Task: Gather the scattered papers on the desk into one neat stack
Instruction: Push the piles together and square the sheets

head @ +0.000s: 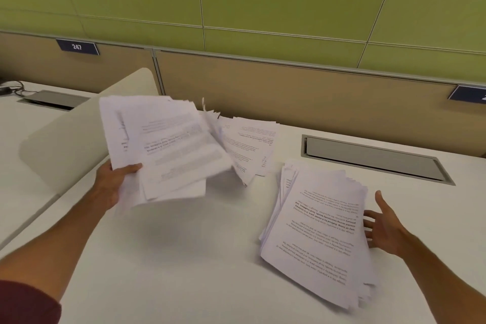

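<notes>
Grips a messy bunch of papers in the left hand, up off the bench. Holds the right hand open beside the paper pile, right of the bunch, long side pointing away.

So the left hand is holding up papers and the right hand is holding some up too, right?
Not quite. The left hand holds up papers, but the right hand holds none: the head view shows it open, beside the pile lying on the desk.
</notes>
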`<state>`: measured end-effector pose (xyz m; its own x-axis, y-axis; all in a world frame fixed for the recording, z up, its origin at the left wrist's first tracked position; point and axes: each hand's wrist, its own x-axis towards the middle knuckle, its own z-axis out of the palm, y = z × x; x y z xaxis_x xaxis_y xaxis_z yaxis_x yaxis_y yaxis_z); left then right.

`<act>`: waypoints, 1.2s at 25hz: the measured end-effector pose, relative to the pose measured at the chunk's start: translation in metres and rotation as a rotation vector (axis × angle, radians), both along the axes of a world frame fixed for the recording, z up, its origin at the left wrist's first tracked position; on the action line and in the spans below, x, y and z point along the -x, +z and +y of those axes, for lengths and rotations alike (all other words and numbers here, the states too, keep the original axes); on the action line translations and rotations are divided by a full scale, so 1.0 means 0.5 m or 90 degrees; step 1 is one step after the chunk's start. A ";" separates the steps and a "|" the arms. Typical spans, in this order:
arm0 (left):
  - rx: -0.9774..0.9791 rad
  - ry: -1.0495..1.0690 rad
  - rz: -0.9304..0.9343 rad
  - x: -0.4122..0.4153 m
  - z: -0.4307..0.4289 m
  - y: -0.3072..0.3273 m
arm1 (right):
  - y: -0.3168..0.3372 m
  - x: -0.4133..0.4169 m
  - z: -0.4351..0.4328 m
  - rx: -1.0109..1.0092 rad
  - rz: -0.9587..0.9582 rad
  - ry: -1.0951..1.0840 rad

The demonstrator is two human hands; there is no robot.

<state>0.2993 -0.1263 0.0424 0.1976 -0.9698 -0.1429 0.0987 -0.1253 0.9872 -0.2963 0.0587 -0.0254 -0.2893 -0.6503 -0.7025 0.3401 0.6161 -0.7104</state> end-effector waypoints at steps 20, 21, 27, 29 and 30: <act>-0.201 -0.490 -0.271 0.556 0.145 -0.111 | -0.004 0.021 0.039 0.138 -0.231 0.036; -0.186 -0.472 -0.286 0.575 0.149 -0.119 | -0.003 0.020 0.040 0.158 -0.261 0.060; -0.158 -0.462 -0.519 0.649 0.158 -0.129 | -0.004 0.004 0.034 0.198 -0.254 0.079; -0.126 -0.533 -0.620 0.663 0.165 -0.132 | 0.000 -0.012 0.019 0.200 -0.153 0.073; -0.112 -0.556 -0.642 0.664 0.163 -0.134 | 0.003 -0.025 0.008 0.183 -0.046 0.096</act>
